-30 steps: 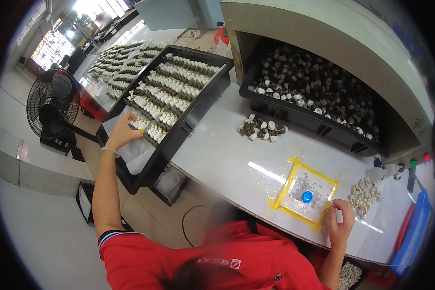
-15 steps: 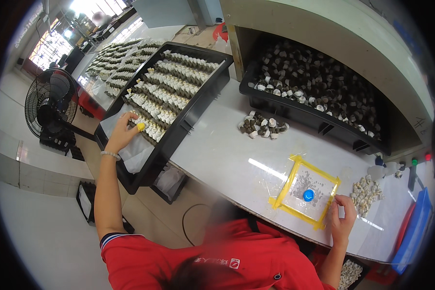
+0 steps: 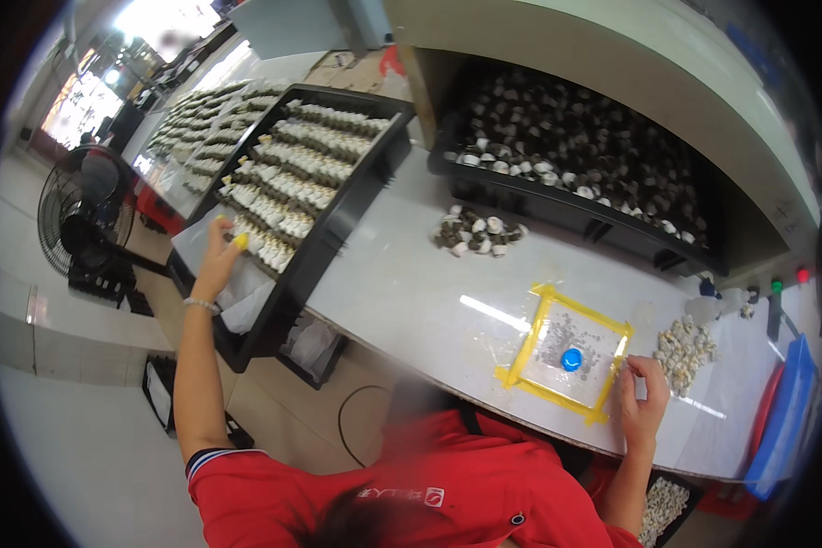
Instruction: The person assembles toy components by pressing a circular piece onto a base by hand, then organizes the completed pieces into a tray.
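Note:
My left hand (image 3: 215,265) reaches over the near left part of a black tray (image 3: 315,247), where small white-and-dark parts (image 3: 269,247) stand in rows. Its thumb and forefinger have yellow tips and are apart beside the end of one row. Nothing shows between them. At the right, my right hand (image 3: 644,397) rests with curled fingers by the edge of a yellow-taped square (image 3: 562,388). Whatever those fingers may hold is too small or hidden. A round blue piece (image 3: 572,360) sits inside the square, among grey specks. Right of that hand lies a pile of pale parts (image 3: 685,352).
A large black bin (image 3: 557,196) of dark and white parts stands under a shelf at the back. In front of it lies a small heap (image 3: 478,232) of similar parts. A fan (image 3: 87,215) stands left. A blue bin (image 3: 784,420) is at the far right.
The whole view has shifted slightly. My left thumb and forefinger have moved apart a little at the row's end. My right hand stays beside the taped square, fingers still curled.

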